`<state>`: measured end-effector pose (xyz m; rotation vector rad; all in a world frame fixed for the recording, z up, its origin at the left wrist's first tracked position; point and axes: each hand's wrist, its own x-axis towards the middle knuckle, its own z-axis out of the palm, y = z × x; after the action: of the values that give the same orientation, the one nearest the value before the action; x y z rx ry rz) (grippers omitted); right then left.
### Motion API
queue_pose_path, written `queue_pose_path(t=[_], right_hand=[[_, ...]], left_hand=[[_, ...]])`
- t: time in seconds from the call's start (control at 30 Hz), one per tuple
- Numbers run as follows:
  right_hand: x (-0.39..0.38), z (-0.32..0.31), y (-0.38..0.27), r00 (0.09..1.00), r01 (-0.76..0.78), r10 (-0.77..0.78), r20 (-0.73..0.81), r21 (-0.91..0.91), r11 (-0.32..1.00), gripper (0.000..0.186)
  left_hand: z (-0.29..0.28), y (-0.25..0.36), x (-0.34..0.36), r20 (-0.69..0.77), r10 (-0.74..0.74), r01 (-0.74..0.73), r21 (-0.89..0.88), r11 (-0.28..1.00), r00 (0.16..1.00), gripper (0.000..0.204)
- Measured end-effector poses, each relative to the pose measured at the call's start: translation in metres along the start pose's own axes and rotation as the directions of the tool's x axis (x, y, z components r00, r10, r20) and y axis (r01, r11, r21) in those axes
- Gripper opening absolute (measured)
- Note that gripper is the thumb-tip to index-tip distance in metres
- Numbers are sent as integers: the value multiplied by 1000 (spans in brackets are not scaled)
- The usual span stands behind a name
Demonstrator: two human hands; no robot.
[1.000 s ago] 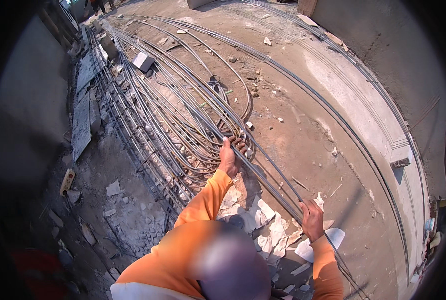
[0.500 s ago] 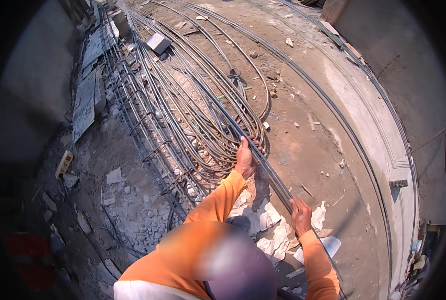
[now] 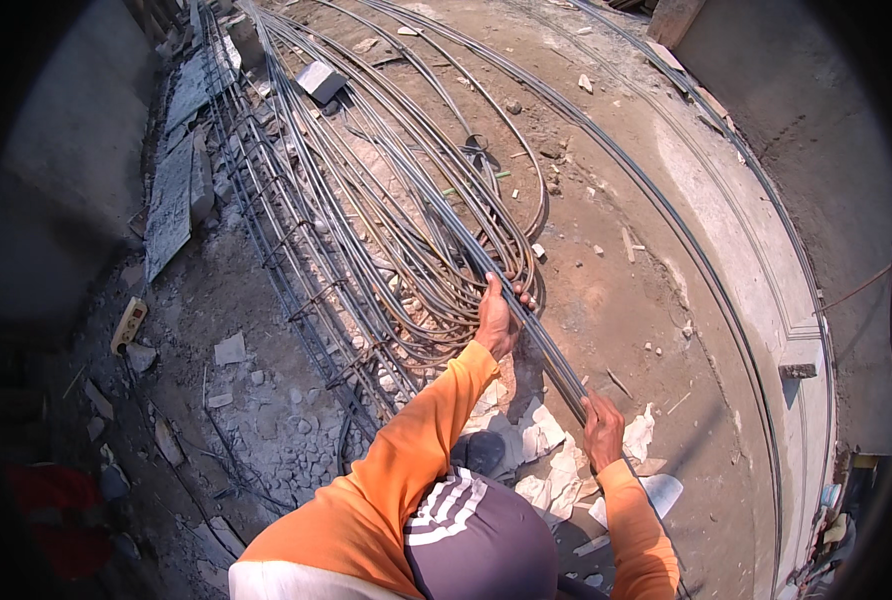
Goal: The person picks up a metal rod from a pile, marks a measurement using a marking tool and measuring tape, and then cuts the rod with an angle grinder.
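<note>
A bundle of long, thin steel reinforcing bars (image 3: 554, 366) runs slantwise between my hands. My left hand (image 3: 498, 318) wraps round the bundle close to the bent ends of a larger pile of bars (image 3: 406, 200). Lower down and to the right, my right hand (image 3: 603, 432) closes round the same bundle, its fingertips partly hidden behind it. Both forearms are in orange sleeves. Below the right hand the bars pass along my forearm, mostly out of sight.
A tied rebar cage (image 3: 301, 290) lies left of the pile. A pale block (image 3: 319, 82) rests on the bars. Torn paper (image 3: 541, 432) and rubble (image 3: 296, 440) cover ground near me. A white power strip (image 3: 129, 325) lies left; more long bars (image 3: 711, 275) curve along the right.
My left hand has shifted slightly to the right with the bundle, and the gripped bars lie a little differently against the pile. My right hand stays almost in place, still closed.
</note>
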<state>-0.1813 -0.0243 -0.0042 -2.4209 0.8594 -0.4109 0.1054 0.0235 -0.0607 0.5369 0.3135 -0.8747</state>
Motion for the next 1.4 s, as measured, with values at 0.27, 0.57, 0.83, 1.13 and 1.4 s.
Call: queue_pose_path(t=[0.27, 0.57, 0.83, 1.13, 1.4], right_hand=[[-4, 2, 4, 1000, 2, -2, 7, 28, 1000, 22], [1, 4, -1, 1000, 20, -21, 22, 8, 1000, 20], [-6, 8, -8, 1000, -12, 12, 5, -76, 997, 24], [-7, 8, -20, 999, -21, 15, -29, -241, 970, 22], [-3, 9, -17, 984, 139, -171, -47, -400, 906, 22]], left_hand=[[-8, -2, 4, 15, 10, -10, -13, 1000, 1000, 45], [-15, -3, 8, 40, 14, -14, -22, 1000, 999, 47], [-8, -7, 6, -48, 57, -56, 32, 998, 997, 50], [-2, -8, 3, -73, 99, -94, 60, 994, 992, 50], [-2, -8, 4, -76, 116, -111, 73, 991, 990, 57]])
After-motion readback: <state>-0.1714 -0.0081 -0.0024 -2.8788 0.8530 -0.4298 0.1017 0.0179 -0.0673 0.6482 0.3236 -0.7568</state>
